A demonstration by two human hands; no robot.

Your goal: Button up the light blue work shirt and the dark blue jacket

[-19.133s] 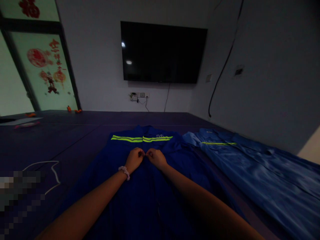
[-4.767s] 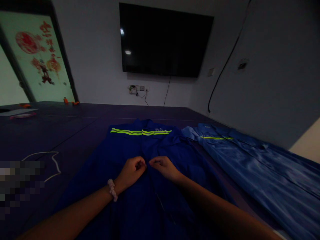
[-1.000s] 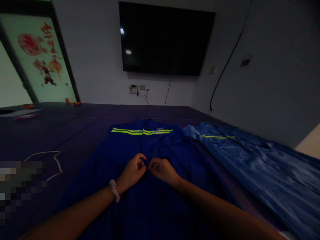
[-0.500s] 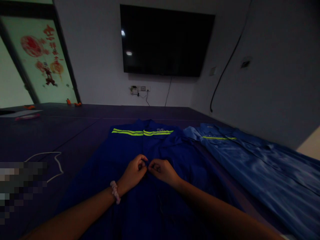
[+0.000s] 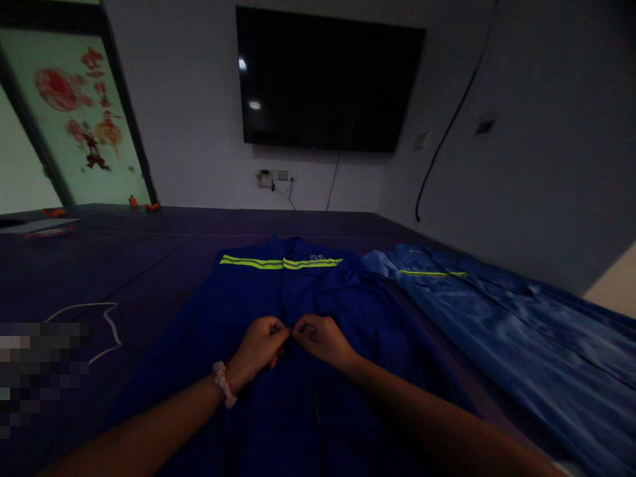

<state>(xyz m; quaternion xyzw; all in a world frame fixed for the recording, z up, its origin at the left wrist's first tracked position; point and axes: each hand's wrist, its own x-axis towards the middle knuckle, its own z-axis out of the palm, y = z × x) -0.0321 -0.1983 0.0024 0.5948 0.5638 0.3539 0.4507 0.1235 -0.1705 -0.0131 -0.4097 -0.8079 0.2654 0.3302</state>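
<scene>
A dark blue work jacket (image 5: pixel 248 298) lies front up before me, its collar pointing away, with a yellow-green reflective stripe (image 5: pixel 256 263) across the chest. Over the middle of its front opening, my two hands almost meet. My left hand (image 5: pixel 263 342), with a pale scrunchie (image 5: pixel 223 384) on the wrist, pinches at the front edge between thumb and forefinger. Just to the right, my right hand (image 5: pixel 320 338) has its thumb and fingertips closed on the same edge. Any small part between the fingertips is too dark to make out.
A lighter blue work garment (image 5: pixel 477 311) lies spread on the right. White cord (image 5: pixel 115 324) curls on the purple surface (image 5: pixel 163 248) at left. Further back are small orange objects (image 5: pixel 152 207), a wall-mounted television (image 5: pixel 328 79) and a hanging black cable (image 5: pixel 447 132).
My left hand has turned over slightly and dropped a little, its fingers now curled under and its fingertips nearer the right hand's. The right hand stays almost in place. The view has shifted slightly.
</scene>
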